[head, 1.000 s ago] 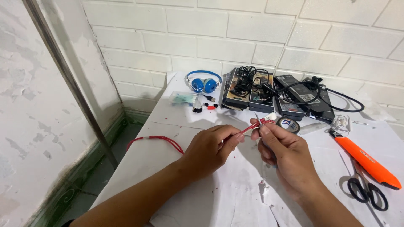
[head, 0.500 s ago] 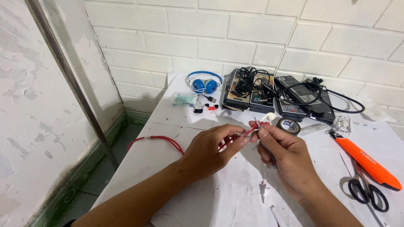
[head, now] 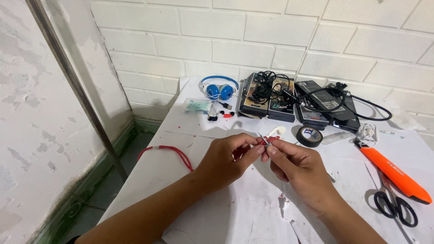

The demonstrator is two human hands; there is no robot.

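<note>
My left hand (head: pixel 224 160) pinches the end of a thin red wire (head: pixel 166 151) over a table covered in white paper (head: pixel 253 217). The wire loops back to the left across the paper and under my left hand. My right hand (head: pixel 296 165) meets the left one fingertip to fingertip and grips the bare metal tip of the same wire (head: pixel 264 140). Both hands hover just above the paper, in front of a roll of black tape (head: pixel 309 136).
An orange utility knife (head: pixel 395 174) and black scissors (head: pixel 395 203) lie at the right. Blue headphones (head: pixel 219 89), black electronic boxes with tangled cables (head: pixel 289 99), a white earphone (head: pixel 367 132) and small connectors (head: pixel 221 115) sit along the brick wall. A metal pole (head: pixel 77 86) stands left.
Both hands stay together on the wire end; only the fingertips have shifted slightly as they work on it. The red loop lies where it was.
</note>
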